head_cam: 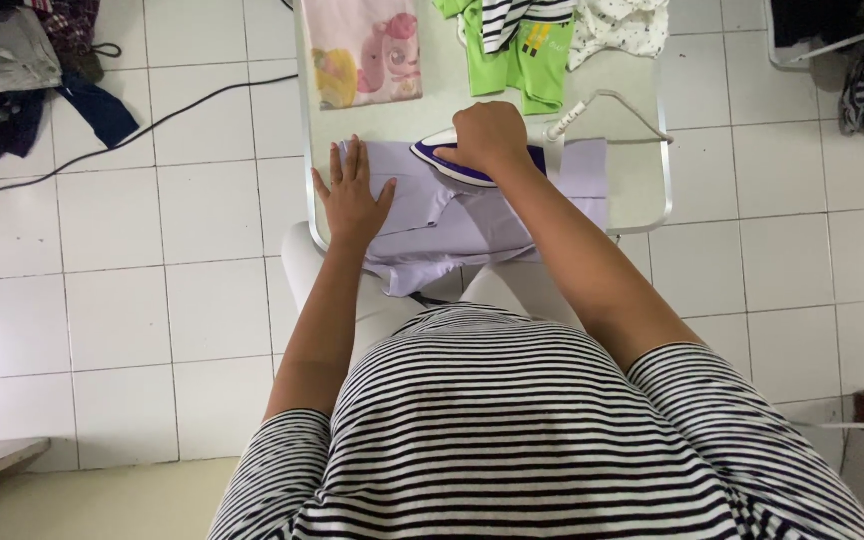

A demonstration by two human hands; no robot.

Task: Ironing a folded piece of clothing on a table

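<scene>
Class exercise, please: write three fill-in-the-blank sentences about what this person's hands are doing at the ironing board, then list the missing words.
1. The right hand grips a purple and white ____.
2. The left hand lies flat on a ____ garment.
3. A ____ green outfit lies farther along the ironing board.

Missing words: iron; lilac; bright

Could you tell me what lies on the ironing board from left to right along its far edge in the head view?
Pink printed garment → green garment → white dotted garment.

Iron on shirt on board; clothes pile far left.
</scene>
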